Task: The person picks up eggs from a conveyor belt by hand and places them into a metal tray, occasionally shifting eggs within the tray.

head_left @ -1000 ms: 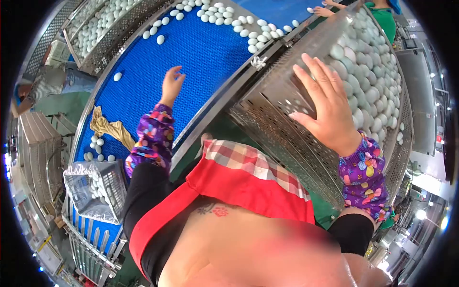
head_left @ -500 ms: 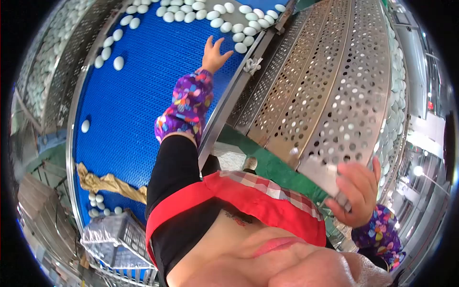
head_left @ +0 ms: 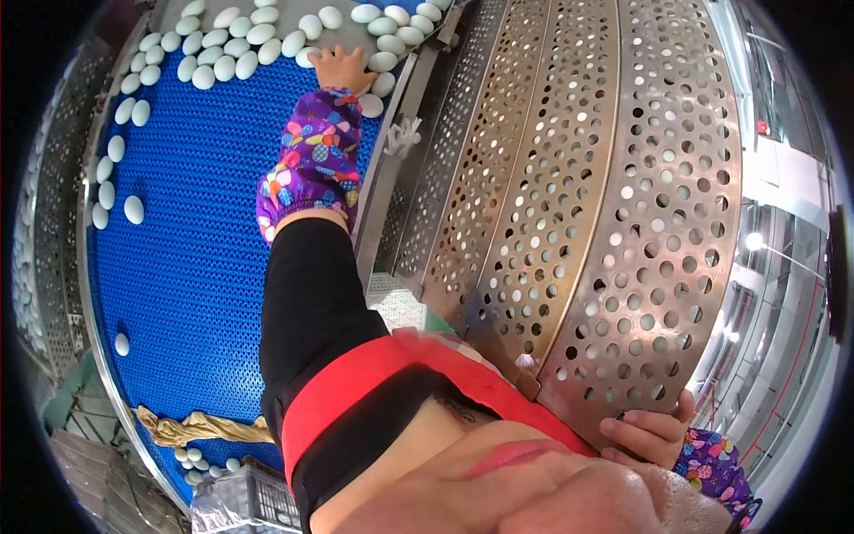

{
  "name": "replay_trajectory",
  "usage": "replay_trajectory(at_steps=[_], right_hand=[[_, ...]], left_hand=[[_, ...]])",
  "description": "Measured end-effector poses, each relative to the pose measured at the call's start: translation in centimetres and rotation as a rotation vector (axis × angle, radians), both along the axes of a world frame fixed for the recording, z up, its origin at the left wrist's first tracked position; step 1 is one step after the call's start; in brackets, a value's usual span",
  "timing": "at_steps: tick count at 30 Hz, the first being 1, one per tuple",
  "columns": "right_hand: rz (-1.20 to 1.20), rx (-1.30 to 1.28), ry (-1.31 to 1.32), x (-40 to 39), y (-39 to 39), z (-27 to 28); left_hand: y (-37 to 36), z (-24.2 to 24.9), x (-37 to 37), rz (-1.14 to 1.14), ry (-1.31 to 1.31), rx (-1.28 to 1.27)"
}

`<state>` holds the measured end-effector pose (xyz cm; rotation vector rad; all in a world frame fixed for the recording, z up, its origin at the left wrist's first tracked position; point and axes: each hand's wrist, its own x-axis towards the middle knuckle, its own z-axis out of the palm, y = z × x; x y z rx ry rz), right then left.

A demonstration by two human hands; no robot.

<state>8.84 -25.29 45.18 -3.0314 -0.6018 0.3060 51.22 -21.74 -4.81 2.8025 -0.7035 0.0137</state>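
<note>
My left hand [head_left: 343,69] reaches out at the upper middle, fingers spread, among pale eggs [head_left: 245,64] on the blue mesh belt [head_left: 196,267]. Its fingertips are at or touching a few eggs; none is visibly gripped. More eggs lie close by on the right, beside the metal rail [head_left: 387,169]. At the lower right my right hand [head_left: 654,436] has its fingers curled over the bottom edge of a perforated metal panel [head_left: 658,267]. Both forearms wear purple patterned sleeves.
A tan cloth [head_left: 205,429] lies across the belt's near end, with several small-looking eggs [head_left: 197,463] below it. A plastic-wrapped crate [head_left: 240,500] stands at the bottom left. A white tie [head_left: 403,135] hangs on the rail. Another perforated panel [head_left: 58,205] stands at far left.
My left hand has moved forward to the eggs. My right hand, raised and blurred before, is now closed on the panel's edge. The view has shifted, showing more of the panels.
</note>
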Motion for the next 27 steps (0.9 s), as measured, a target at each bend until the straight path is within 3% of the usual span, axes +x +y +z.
replay_trajectory(at_steps=[4,7,14,17,24,27], right_hand=[[0.051,0.004,0.024,0.4,-0.3,0.0],[0.068,-0.006,0.021,0.3,-0.5,-0.1],[-0.044,0.029,-0.012,0.3,0.3,-0.3],[-0.039,0.055,-0.051,0.5,0.5,-0.6],[-0.017,0.063,-0.063,0.8,0.4,-0.7],[-0.009,0.084,-0.120,0.8,0.5,-0.9]], left_hand=[[-0.1,-3.9,-2.1,-0.069,-0.074,-0.043],[2.1,-1.5,-4.4,0.016,0.041,-0.114],[7.2,-2.2,-10.3,0.102,-0.139,-0.319],[9.8,-1.7,-14.0,0.139,-0.083,-0.381],[15.2,-0.3,-25.1,0.285,0.064,-0.388],[17.3,-1.9,-29.2,0.272,-0.009,-0.377]])
